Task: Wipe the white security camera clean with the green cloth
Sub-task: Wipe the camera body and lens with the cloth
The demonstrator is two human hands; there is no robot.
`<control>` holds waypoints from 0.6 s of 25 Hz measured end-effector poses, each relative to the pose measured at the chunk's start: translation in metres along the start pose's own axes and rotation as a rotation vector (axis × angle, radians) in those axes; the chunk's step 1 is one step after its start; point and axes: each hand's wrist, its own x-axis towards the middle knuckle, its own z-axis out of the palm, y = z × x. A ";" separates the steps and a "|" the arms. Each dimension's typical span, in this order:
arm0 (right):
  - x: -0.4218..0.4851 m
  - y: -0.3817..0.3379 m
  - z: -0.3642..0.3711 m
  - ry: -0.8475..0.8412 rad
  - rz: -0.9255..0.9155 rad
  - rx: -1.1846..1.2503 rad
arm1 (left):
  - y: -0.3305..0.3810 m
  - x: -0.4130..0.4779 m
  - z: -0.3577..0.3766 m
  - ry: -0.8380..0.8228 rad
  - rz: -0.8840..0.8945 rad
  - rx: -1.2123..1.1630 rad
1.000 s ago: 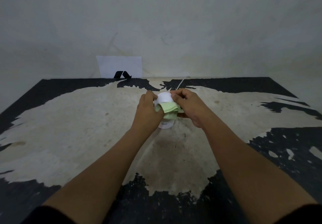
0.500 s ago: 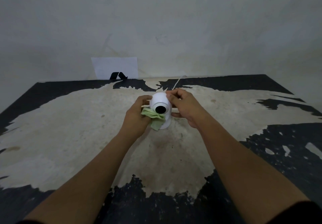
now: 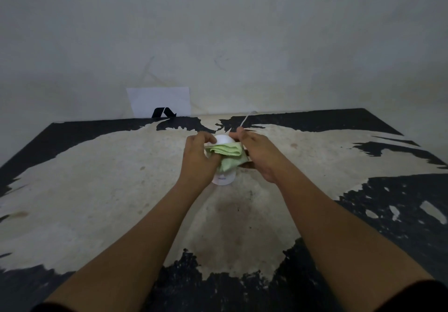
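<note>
The white security camera stands upright mid-bench, its front draped by the green cloth the left hand pinches from nine o'clock, the right hand gripping it at three o'clock.

Security camera between two hands at mid-table

The security camera stands on the table, its base toward the viewer. The cloth lies draped over its head, the left hand touching on the left, the right hand on the right. A cable runs back from the camera toward the wall. A sheet of paper leans against the wall, behind and left.
</note>
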 end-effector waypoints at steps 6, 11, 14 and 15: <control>-0.010 -0.006 -0.005 -0.002 -0.316 -0.118 | 0.029 0.012 -0.022 -0.090 0.004 -0.122; -0.002 -0.031 -0.011 0.186 -0.451 -0.084 | 0.029 0.021 -0.032 -0.036 0.041 -0.165; 0.009 -0.040 -0.021 0.369 -0.453 -0.121 | 0.010 0.025 -0.032 -0.024 -0.085 -0.177; 0.013 -0.040 -0.019 0.379 -0.427 -0.195 | 0.004 0.026 -0.030 -0.057 -0.135 -0.183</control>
